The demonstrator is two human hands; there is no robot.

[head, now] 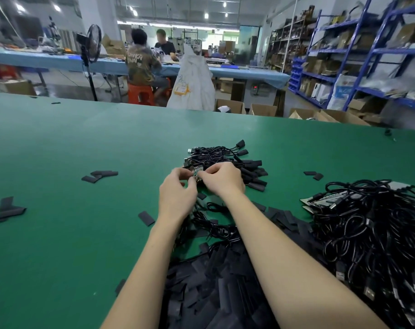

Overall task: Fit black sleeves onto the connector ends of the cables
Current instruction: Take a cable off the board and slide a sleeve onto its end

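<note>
My left hand (pixel 178 193) and my right hand (pixel 222 179) meet over the green table (pixel 83 150). Together they pinch the connector end of a cable (pixel 196 175), a small circuit board with pins showing between the fingertips. Its cable (pixel 213 206) trails back toward me between my forearms. Just behind my hands lies a pile of sleeved cables (pixel 225 157). A heap of loose black sleeves (pixel 220 286) fills the near table under my arms. A tangle of bare cables (pixel 372 233) lies at the right. Whether a sleeve is on the held connector is hidden by my fingers.
Stray sleeves lie scattered on the table at the left (pixel 99 176), (pixel 8 210), (pixel 146 218) and right (pixel 313 175). Beyond the table's far edge are cardboard boxes (pixel 261 110), a white sack (pixel 194 81), a standing fan (pixel 92 46), two seated people (pixel 142 65) and blue shelving (pixel 368 55).
</note>
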